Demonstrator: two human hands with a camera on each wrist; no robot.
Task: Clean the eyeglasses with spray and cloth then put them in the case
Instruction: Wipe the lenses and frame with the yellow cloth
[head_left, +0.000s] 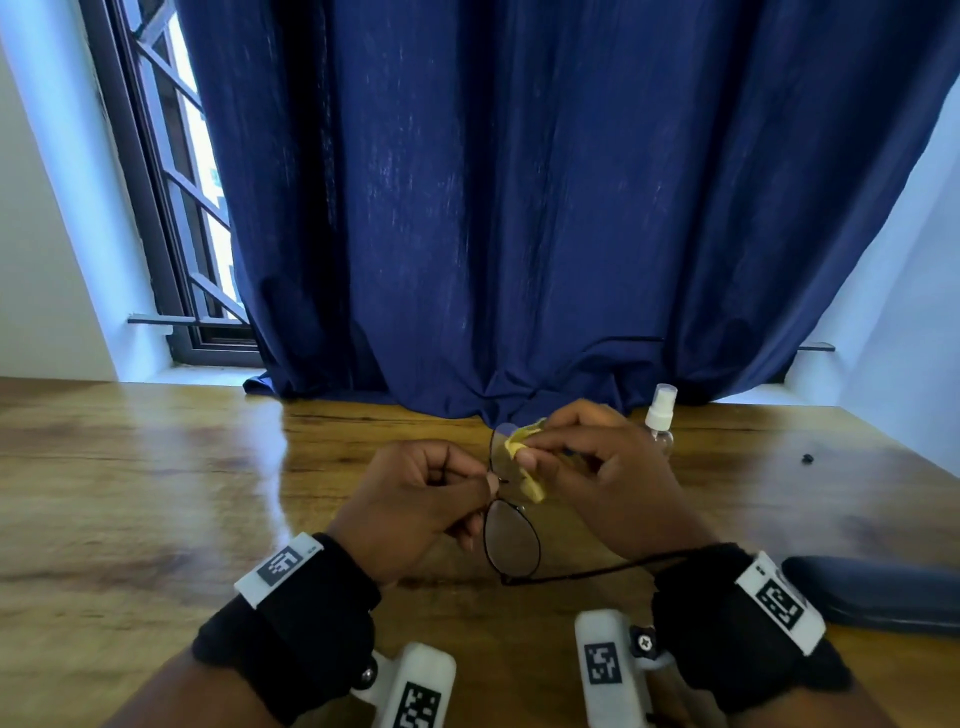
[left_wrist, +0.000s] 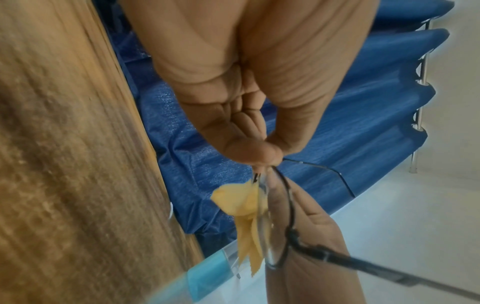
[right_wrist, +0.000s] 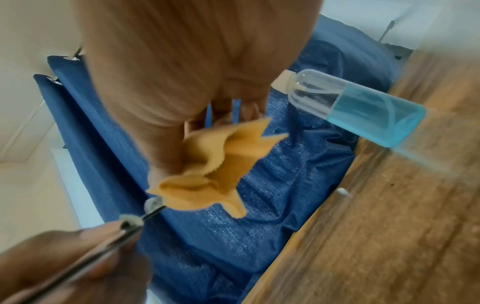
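Blue curtain (head_left: 519, 208) hangs behind the wooden surface (head_left: 156, 467). Above it, eyeglasses (head_left: 511, 540) are pinched at the bridge by the left hand (head_left: 415, 499); the right hand (head_left: 602, 467) pinches a yellow cloth (head_left: 524, 452) over the far lens. Spray bottle (head_left: 661, 415) stands behind, dark case (head_left: 878, 592) at right.

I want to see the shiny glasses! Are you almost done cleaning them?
About halfway. The spray bottle stands on the table, set aside. The left hand pinches the glasses while the right hand rubs one lens with the yellow cloth. The case still lies shut, waiting.
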